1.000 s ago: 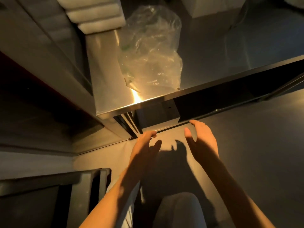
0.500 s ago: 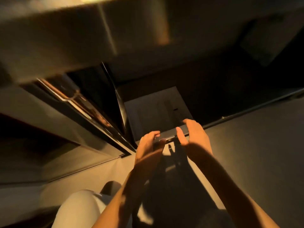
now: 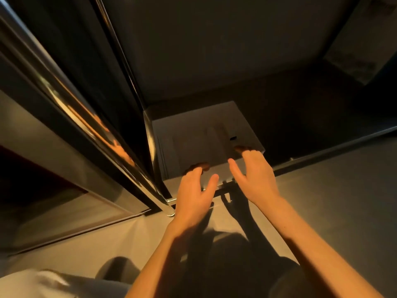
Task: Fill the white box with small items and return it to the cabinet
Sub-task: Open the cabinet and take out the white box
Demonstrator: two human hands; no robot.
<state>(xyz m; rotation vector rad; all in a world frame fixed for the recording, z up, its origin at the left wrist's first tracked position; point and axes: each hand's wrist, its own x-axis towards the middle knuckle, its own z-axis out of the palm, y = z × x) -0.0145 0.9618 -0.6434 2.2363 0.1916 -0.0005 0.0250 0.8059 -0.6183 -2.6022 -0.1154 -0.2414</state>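
The white box (image 3: 199,134) sits low inside the dark cabinet (image 3: 214,50), against its left side, closed top facing me. My left hand (image 3: 195,194) grips the box's near edge at the left, fingertips hooked over the top and thumb on the front face. My right hand (image 3: 255,175) holds the same edge at the right corner in the same way. The box's contents are hidden.
A shiny metal sliding door and frame (image 3: 86,117) run diagonally at the left. The cabinet's bottom rail (image 3: 322,151) crosses to the right of the box. Grey floor (image 3: 333,211) lies below it. My knees (image 3: 53,282) show at the bottom.
The view dropped from the steel counter top and plastic bag down into the cabinet. Both hands reached forward and closed over the box's near edge.
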